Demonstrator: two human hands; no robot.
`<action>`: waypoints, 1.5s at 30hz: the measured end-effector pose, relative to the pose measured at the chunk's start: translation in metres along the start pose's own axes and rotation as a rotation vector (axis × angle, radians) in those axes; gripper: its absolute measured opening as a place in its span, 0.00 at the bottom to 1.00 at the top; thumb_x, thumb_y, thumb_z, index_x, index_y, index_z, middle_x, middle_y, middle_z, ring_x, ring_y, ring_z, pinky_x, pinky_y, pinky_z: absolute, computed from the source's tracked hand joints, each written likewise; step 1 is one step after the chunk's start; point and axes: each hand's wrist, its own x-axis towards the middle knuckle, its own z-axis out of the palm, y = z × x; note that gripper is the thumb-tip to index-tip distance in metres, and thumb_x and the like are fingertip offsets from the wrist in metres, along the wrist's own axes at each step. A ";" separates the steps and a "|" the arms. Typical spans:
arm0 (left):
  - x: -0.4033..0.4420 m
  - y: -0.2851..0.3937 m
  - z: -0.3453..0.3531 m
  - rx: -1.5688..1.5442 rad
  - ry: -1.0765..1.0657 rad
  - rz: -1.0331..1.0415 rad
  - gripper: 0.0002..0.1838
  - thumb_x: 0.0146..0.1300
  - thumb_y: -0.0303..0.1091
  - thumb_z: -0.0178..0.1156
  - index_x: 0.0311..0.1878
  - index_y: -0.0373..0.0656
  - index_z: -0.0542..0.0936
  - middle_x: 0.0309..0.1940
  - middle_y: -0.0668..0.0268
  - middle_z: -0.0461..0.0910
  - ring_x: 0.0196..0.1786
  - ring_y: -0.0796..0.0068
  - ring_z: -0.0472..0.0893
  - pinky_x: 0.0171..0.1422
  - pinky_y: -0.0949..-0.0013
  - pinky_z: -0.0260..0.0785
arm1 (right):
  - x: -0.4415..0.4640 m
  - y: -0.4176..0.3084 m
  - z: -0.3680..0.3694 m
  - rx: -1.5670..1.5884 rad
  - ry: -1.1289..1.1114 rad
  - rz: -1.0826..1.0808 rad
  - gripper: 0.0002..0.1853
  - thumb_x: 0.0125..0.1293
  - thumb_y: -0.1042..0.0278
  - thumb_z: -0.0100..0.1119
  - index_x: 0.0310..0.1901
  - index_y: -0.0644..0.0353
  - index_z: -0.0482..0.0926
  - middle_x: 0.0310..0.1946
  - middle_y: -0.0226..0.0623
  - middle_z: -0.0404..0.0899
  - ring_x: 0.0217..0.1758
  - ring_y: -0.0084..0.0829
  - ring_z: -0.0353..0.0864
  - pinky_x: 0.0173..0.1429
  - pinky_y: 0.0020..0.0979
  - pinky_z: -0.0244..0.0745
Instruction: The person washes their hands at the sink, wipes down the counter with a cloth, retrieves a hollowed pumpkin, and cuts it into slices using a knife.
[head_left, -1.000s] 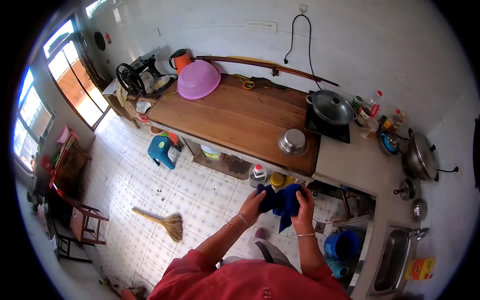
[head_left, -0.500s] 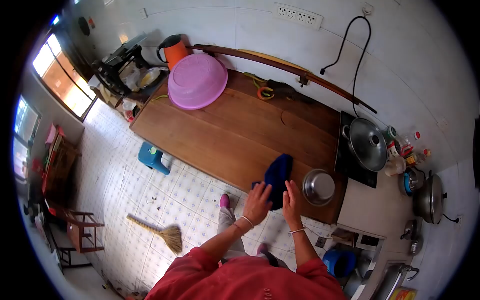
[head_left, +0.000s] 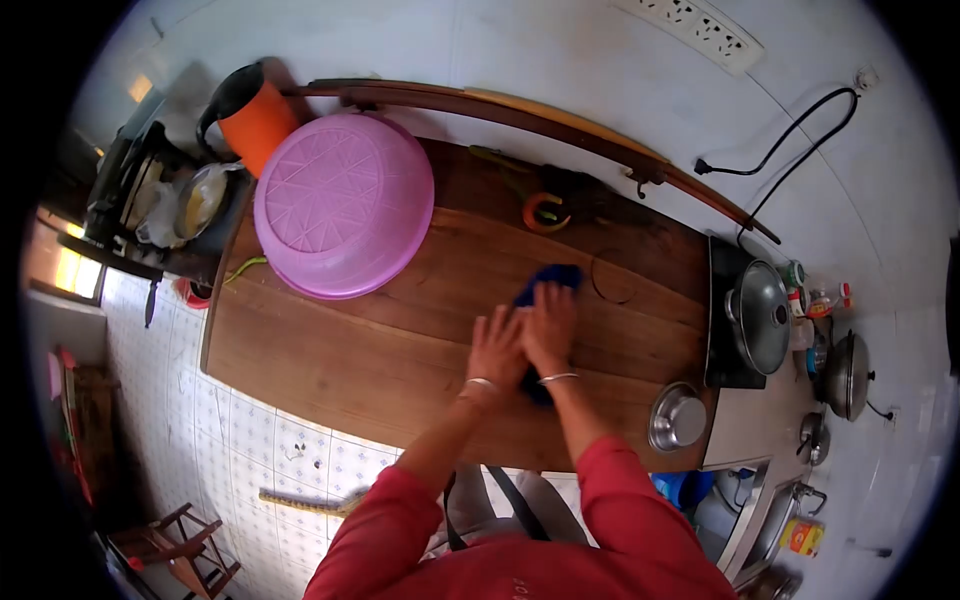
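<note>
Reaching over the wooden tabletop (head_left: 320,350), both hands lie palm down, side by side and touching. The left hand (head_left: 497,347) has its fingers spread; the right hand (head_left: 549,325) holds its fingers closer together, laid over a dark blue cloth (head_left: 560,272) (mostly hidden, its far end showing past the fingertips). Whether the left palm meets cloth or wood, I cannot tell. To the near right sits a steel bowl (head_left: 678,418); to the far left, an overturned pink basin (head_left: 345,205) beside an orange kettle (head_left: 258,128).
</note>
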 end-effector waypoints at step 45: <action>-0.068 -0.030 -0.028 -0.132 0.086 -0.118 0.25 0.57 0.34 0.51 0.60 0.42 0.73 0.69 0.55 0.58 0.73 0.57 0.56 0.74 0.52 0.47 | -0.024 -0.048 0.019 0.092 -0.073 -0.416 0.26 0.61 0.64 0.53 0.60 0.65 0.65 0.61 0.57 0.63 0.66 0.63 0.57 0.68 0.55 0.54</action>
